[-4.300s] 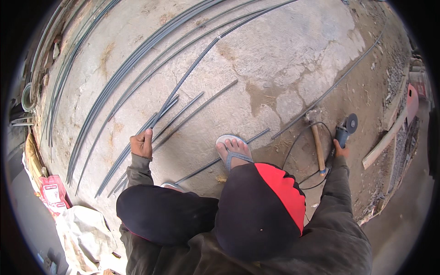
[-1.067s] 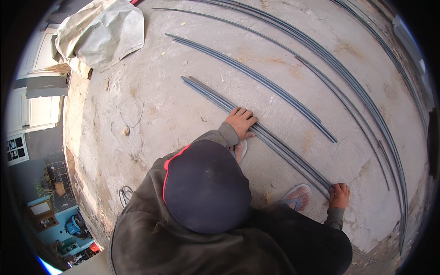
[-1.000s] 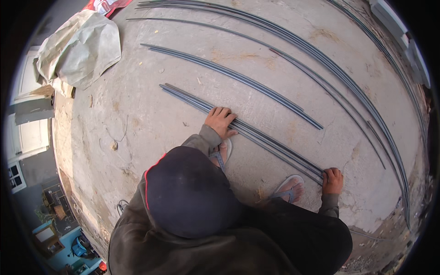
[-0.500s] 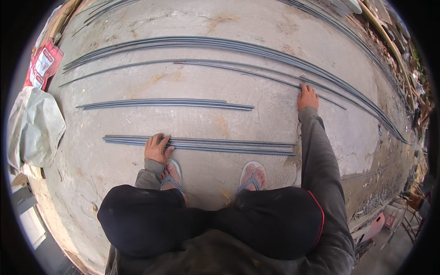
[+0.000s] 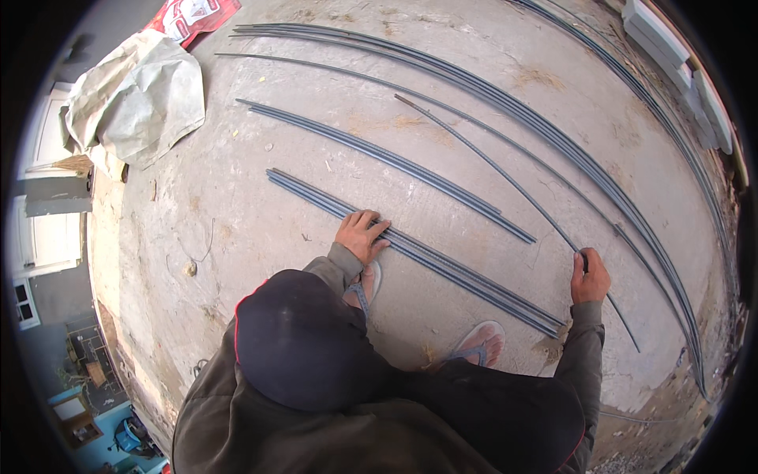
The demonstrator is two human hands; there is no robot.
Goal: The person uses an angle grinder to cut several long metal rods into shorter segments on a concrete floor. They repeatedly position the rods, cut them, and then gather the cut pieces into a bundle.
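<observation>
While right hand (image 5: 589,278) hides rod (image 5: 505,175) (partly), feet half-covered

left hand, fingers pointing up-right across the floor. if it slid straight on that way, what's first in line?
The left hand already rests on the near bundle of steel rods. Past that comes bare concrete floor, then probably the next rod bundle; the fisheye bend makes the exact line uncertain.

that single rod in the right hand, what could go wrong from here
The right hand grips one long thin rod that lies slanted across the concrete; its far end could swing and knock the middle bundle of rods. The left hand lies flat on the near bundle, so rolling bars might pinch fingers. The foot in an open sandal sits close to the bar ends.
</observation>
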